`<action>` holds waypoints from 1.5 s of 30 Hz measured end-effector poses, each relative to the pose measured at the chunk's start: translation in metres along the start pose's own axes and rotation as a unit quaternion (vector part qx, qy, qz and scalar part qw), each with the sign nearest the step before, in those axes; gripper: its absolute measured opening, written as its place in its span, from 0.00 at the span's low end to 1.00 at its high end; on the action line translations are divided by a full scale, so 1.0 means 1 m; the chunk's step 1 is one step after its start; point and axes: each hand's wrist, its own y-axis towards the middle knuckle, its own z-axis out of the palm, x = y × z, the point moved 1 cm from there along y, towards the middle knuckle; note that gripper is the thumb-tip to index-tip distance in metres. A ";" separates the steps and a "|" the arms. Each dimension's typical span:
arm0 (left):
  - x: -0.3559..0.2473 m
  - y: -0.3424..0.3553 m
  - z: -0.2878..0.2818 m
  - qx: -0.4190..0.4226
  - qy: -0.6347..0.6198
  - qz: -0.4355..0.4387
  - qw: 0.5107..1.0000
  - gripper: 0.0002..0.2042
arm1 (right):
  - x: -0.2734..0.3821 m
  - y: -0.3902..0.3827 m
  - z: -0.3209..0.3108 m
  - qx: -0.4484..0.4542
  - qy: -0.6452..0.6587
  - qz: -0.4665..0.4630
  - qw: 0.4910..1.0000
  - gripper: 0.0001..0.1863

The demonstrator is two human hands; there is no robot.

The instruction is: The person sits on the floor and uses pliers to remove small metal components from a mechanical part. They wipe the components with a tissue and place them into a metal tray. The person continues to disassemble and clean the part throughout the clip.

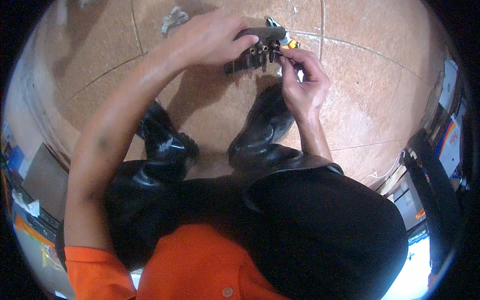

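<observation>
Nearest the view, an orange shirt [195, 260] and dark trousers [320, 215] are noted; the legs are bent low, presumably so that floor level can be reached. Black boots [262, 120] are planted apart, by which, it is judged, a steadier stance is given.

Beyond the boots, a dark manifold [268, 34] is found between the two hands. Whether it is borne by the tiled floor [360, 95] or held just clear of it cannot be told. Its left part is gripped from above by the left hand [220, 41]: the thumb is laid on the cylindrical body, and the other fingers are curled over the far side, partly hidden. This grip is judged to serve as a clamp, since the row of brass-coloured ports [265, 48] is left exposed on the near side. At the right end, the thumb and forefinger of the right hand [306, 82] are pinched on a small piece [276, 49], whose kind cannot be made out. A fingertip hold is presumably used because little room is offered there.

Just past those fingertips, an orange-and-black object [291, 45] is partly covered. Farther left, a crumpled pale rag [174, 20] is seen on the tiles.
</observation>
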 end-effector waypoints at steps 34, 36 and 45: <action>-0.005 -0.006 -0.004 -0.031 -0.014 0.011 0.999 0.18 | 0.006 0.005 0.012 0.012 -0.038 -0.001 0.999 0.06; -0.008 -0.006 -0.010 -0.012 -0.014 0.007 1.000 0.18 | 0.007 0.005 0.014 0.011 -0.037 -0.008 0.999 0.07; -0.004 -0.006 -0.026 0.050 0.040 -0.003 0.998 0.15 | 0.014 0.007 0.001 0.023 0.069 0.059 0.996 0.07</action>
